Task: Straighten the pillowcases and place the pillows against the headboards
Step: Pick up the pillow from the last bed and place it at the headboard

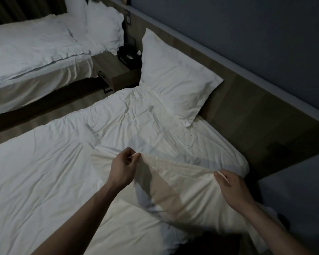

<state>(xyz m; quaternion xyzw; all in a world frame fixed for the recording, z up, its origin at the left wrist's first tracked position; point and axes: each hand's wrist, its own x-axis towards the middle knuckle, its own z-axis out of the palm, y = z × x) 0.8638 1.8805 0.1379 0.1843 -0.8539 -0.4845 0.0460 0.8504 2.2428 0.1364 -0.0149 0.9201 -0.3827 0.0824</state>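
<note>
white pillow (175,196) lifted by its pillowcase edge, 1 pillow (175,78) leaning on headboard (247,115)

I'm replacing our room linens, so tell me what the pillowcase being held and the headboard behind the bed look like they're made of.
Pillowcase: thin woven fabric, likely cotton or a blend, matte off-white; it creases and drapes softly where the left hand and right hand pinch its edge.

Headboard: wood-look panel, matte brown, with faint grain; whether solid wood or laminate cannot be told.
</note>
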